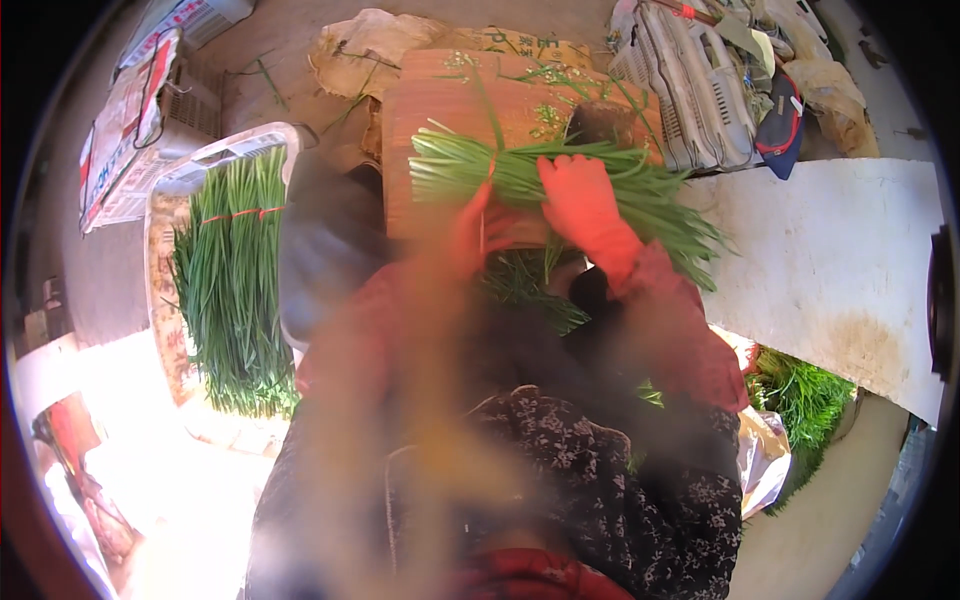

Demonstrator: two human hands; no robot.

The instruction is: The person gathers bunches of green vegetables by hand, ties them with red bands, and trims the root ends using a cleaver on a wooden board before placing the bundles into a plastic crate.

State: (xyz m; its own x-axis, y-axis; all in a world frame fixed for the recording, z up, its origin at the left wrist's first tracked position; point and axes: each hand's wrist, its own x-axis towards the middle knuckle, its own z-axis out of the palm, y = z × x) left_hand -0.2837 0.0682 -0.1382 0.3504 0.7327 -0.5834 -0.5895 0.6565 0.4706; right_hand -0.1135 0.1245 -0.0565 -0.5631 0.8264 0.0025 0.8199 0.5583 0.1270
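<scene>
A bunch of garlic chives [517, 169] lies crosswise on a reddish board [442, 90], pale cut stems to the left and green leaf ends to the right. A thin red tie [493, 165] crosses the bunch near the stems. My right hand [581, 195], in an orange-red glove, is closed over the near side of the bunch, right of the tie. My left hand [480, 229], gloved alike, has its fingers at the tie's lower end. A blurred shape close to the camera covers part of my left hand and forearm.
To the left stands a plastic crate [161, 262] holding tied chives [236, 285]. Stacked crates [675, 90] and a dark blue cap [780, 127] are at the back right. A white panel [817, 262] juts in at right, with more greens [802, 397] below. Loose leaves [529, 289] lie near my lap.
</scene>
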